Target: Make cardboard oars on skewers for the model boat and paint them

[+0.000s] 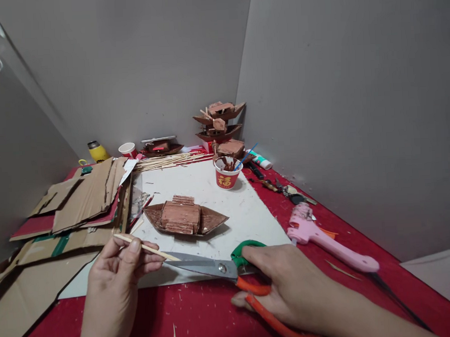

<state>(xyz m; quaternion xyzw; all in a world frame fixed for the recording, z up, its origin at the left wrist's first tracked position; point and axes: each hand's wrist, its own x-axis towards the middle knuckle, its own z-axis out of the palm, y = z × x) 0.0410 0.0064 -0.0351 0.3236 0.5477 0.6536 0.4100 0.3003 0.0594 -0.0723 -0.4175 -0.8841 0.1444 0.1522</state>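
Observation:
My left hand (119, 277) pinches a thin pale wooden stick (150, 249) between thumb and fingers. The stick's right end lies between the blades of a pair of scissors (203, 266), close to the blade tips. Those scissors, with one green and one orange handle, are gripped by my right hand (287, 283); the blades are slightly apart. Just beyond the blades, a brown cardboard model boat (182, 218) with a curved ribbed roof rests on a white board (243, 228).
Cardboard sheets (86, 196) are piled at the left. A red paper cup (227, 176) holding brown sticks stands at the board's far right. A pink glue gun (330, 241) lies at the right. Wooden sticks (172, 161) and stacked model boats (220, 121) are at the back, before grey walls.

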